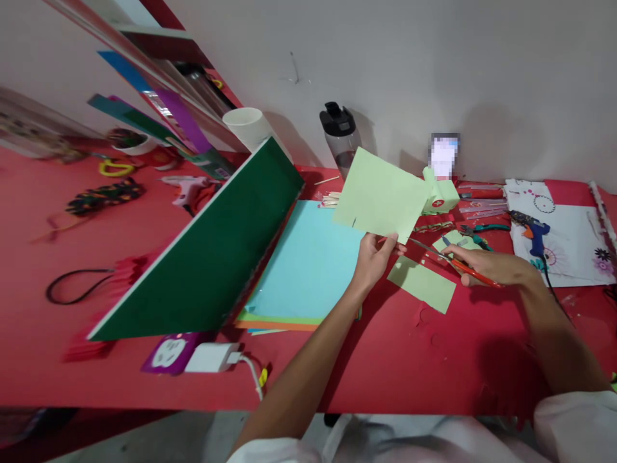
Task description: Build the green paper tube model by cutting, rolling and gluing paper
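Observation:
My left hand [375, 260] pinches the lower edge of a light green sheet of paper [380, 193], which is held up above the table. A short dark mark shows near the sheet's lower left edge. My right hand [486, 265] grips a pair of red-orange handled scissors [475, 272]. The scissor blades point left, their tips close to the sheet's lower right corner; whether they touch it I cannot tell. Below, a smaller green paper strip [424, 283] lies on the red table [463, 360]. Another green piece [460, 240] lies behind the scissors.
A green-covered board [207, 257] leans over blue paper [308, 263] at left. Behind stand a bottle [339, 132], a white cup [248, 125] and a phone [444, 154]. Pliers [486, 228] and a blue glue gun [533, 235] lie right. A white charger [212, 357] is near the front edge.

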Demonstrator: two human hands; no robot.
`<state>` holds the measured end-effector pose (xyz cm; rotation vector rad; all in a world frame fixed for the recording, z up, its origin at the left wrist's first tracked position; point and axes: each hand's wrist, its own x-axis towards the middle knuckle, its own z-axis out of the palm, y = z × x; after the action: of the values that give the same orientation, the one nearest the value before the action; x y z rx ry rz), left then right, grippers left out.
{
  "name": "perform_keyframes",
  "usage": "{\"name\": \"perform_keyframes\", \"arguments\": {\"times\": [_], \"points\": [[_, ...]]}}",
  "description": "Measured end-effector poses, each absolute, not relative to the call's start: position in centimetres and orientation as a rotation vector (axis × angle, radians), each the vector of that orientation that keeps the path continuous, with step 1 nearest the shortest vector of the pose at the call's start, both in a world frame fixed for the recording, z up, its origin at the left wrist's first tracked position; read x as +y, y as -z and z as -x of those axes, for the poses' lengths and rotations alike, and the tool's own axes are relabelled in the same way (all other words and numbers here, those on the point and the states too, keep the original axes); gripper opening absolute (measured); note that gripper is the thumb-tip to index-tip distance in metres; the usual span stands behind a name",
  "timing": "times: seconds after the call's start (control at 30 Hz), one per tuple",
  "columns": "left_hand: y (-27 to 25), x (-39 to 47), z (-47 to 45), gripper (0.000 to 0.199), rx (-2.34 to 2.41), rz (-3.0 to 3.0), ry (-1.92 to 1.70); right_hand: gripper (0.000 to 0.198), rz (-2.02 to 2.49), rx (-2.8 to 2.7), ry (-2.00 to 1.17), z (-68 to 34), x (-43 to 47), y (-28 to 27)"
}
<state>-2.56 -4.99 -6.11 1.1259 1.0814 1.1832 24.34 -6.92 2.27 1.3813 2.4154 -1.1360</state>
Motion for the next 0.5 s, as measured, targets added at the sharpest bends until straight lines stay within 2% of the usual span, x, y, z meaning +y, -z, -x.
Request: {"name": "perform_keyframes", "arguments": {"times": [0.2, 0.37, 0.5], "points": [[6.2, -5.3, 2.5, 0.033, 1.104, -1.264, -1.095, 0.055, -1.404, 2.399, 1.385, -22.6, -6.9, -1.0], [6.3, -5.4, 2.3, 0.021, 1.064, -1.190, -1.183, 0.049, -1.413, 2.450, 1.496, -22.0, -7.1, 0.0], [6.2, -5.4, 2.3, 0.028, 1.018, -1.167, -1.227, 0.048, -1.424, 2.459, 1.525, -21.5, -7.3, 0.3]]}}
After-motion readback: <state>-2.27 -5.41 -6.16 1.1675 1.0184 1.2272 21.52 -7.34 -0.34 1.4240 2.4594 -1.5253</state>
